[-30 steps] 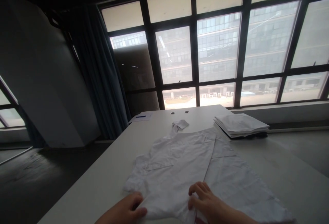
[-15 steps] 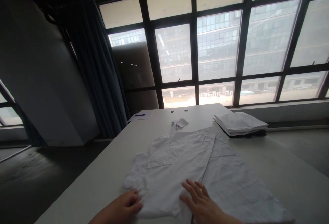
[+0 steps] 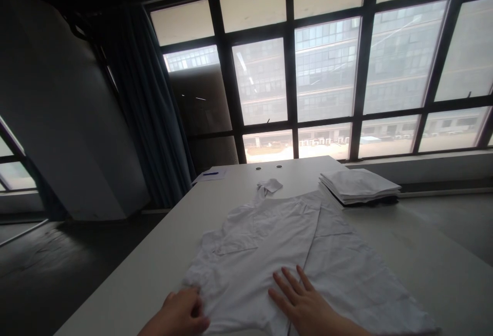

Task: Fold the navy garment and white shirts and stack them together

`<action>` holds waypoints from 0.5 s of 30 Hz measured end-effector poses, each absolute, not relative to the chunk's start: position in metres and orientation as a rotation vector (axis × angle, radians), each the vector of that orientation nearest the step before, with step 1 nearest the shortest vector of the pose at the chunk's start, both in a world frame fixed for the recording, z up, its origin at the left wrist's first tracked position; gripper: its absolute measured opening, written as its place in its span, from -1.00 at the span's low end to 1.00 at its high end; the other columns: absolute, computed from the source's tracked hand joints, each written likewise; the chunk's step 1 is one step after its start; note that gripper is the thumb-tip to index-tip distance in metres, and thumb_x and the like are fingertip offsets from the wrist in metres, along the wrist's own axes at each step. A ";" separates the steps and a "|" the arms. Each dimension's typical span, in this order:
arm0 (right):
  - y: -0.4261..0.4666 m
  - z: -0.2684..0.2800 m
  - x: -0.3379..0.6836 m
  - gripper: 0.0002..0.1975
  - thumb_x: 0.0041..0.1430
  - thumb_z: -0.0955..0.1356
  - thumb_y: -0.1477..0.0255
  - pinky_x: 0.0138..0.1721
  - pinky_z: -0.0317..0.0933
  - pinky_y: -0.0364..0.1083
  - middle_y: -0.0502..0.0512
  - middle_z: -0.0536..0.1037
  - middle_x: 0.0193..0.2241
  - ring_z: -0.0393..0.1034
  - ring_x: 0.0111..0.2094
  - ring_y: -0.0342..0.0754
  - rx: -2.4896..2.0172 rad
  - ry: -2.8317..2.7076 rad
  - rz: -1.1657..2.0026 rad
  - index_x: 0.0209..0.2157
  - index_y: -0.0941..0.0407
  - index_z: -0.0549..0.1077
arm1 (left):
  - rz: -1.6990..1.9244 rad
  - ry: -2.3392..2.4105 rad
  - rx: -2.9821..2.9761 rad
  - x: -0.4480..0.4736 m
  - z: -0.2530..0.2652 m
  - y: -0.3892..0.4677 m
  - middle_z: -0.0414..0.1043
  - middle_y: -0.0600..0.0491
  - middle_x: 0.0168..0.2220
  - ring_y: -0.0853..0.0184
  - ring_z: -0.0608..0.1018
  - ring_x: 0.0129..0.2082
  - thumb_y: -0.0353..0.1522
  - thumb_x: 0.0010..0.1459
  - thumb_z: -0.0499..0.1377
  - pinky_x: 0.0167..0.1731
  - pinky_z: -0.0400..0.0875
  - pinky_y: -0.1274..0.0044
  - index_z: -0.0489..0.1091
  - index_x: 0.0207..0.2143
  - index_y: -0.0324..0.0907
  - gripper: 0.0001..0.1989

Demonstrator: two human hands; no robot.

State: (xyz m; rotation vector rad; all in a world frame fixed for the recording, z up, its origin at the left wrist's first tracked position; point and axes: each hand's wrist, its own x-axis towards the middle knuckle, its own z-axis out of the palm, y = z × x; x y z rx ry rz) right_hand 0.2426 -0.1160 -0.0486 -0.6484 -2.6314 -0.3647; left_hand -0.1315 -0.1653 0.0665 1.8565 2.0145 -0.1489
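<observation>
A white garment (image 3: pixel 265 243), partly folded over itself, is spread across the near part of the table. It looks like a shirt or coat, with a sleeve end or strap (image 3: pixel 270 186) stretching away at its far edge. My right hand (image 3: pixel 298 295) lies flat on the cloth with fingers spread, beside the folded layer's edge. At the garment's near left edge, my left hand (image 3: pixel 181 309) is closed, its fingers curled against the fabric and pinching it.
The white table (image 3: pixel 154 259) runs toward the windows. A stack of folded white cloth (image 3: pixel 360 186) sits at the right edge. A blue pen (image 3: pixel 210 173) lies on paper (image 3: pixel 219 175) at the far left corner. A dark curtain (image 3: pixel 154 120) hangs beyond.
My right hand has flattened and spread its fingers on the cloth. My left hand has shifted slightly left and down, its fingers still curled at the garment's edge.
</observation>
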 end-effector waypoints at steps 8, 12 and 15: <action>-0.120 -0.053 0.235 -0.55 0.39 0.27 0.15 0.32 -0.03 0.26 0.17 0.50 0.17 0.44 0.12 0.17 -0.588 -2.530 -0.475 0.25 -0.09 0.28 | -0.140 2.072 2.046 -0.128 0.071 -0.170 0.53 0.03 -0.22 0.15 0.51 -0.14 -0.32 0.03 0.17 -0.05 0.24 0.36 0.46 -0.35 -0.10 -0.88; -0.128 -0.040 0.221 -0.69 0.43 0.27 0.25 0.27 0.14 0.08 0.00 0.60 0.06 0.48 0.06 -0.04 -0.417 -2.546 -0.335 0.16 -0.12 0.34 | 0.164 1.940 2.346 -0.102 0.073 -0.163 0.52 0.00 -0.14 0.17 0.52 -0.08 -0.35 0.21 0.10 -0.02 0.31 0.40 0.47 -0.26 -0.07 -0.86; -0.133 -0.032 0.213 -0.66 0.49 0.18 0.25 0.19 0.21 -0.15 0.04 0.63 -0.02 0.49 0.03 -0.18 -0.341 -2.604 -0.076 0.16 0.05 0.35 | 0.406 1.667 2.506 -0.076 0.061 -0.158 0.48 -0.04 0.07 0.19 0.49 0.08 -0.25 0.35 0.06 0.11 0.35 0.42 0.46 -0.03 -0.01 -0.76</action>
